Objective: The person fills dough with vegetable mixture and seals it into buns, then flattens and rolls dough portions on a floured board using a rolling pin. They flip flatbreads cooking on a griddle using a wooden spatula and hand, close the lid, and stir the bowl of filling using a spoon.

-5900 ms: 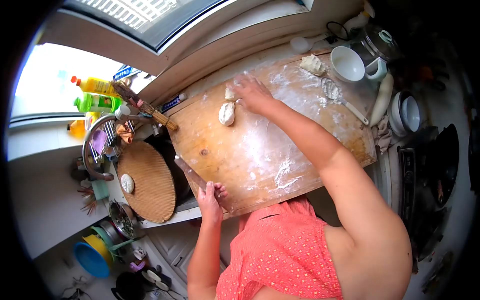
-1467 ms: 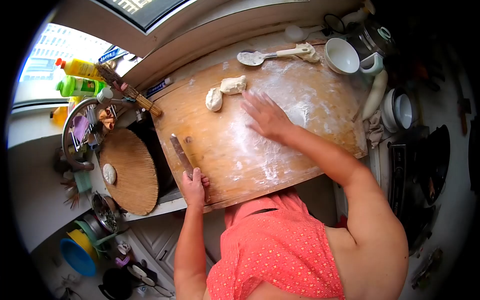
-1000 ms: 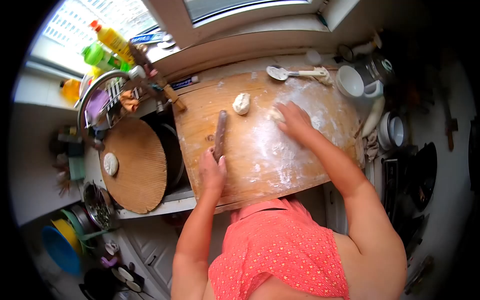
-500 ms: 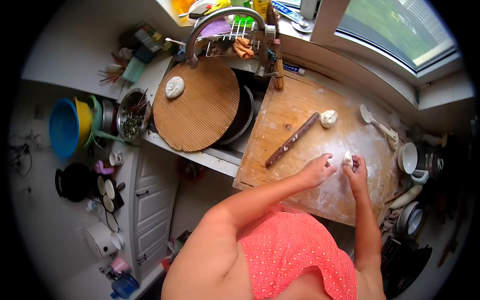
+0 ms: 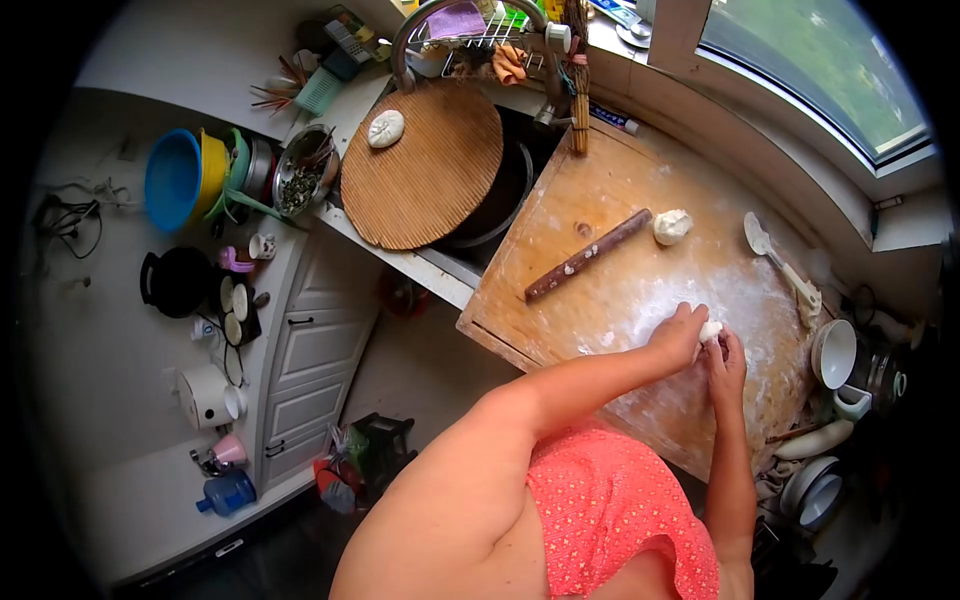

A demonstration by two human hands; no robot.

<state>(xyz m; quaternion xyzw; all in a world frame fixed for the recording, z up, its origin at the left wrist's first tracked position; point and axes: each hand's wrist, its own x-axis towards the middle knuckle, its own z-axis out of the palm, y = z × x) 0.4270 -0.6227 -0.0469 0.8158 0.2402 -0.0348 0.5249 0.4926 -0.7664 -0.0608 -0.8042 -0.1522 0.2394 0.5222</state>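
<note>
Over the floured wooden board (image 5: 560,235), a small piece of white dough (image 5: 710,330) sits between my two hands. My left hand (image 5: 680,335) is closed against its left side, and my right hand (image 5: 726,355) pinches it from the right. Farther up the board rests a rounded dough lump (image 5: 672,227), close to the end of a dark rolling pin (image 5: 588,255) that lies free. On the round ridged mat (image 5: 425,175) at the upper left is a pleated, filled dough piece (image 5: 386,128).
A spoon with flour (image 5: 758,235) lies by the board's far right edge. A white bowl (image 5: 833,353) stands to the right. Beside the mat are a bowl of chopped greens (image 5: 300,185) and the curved faucet (image 5: 402,50). Blue and yellow basins (image 5: 173,180) stand at the left.
My left hand has let go of the rolling pin, which lies on the board. Both hands have come together at the dough piece. The view has swung left.
</note>
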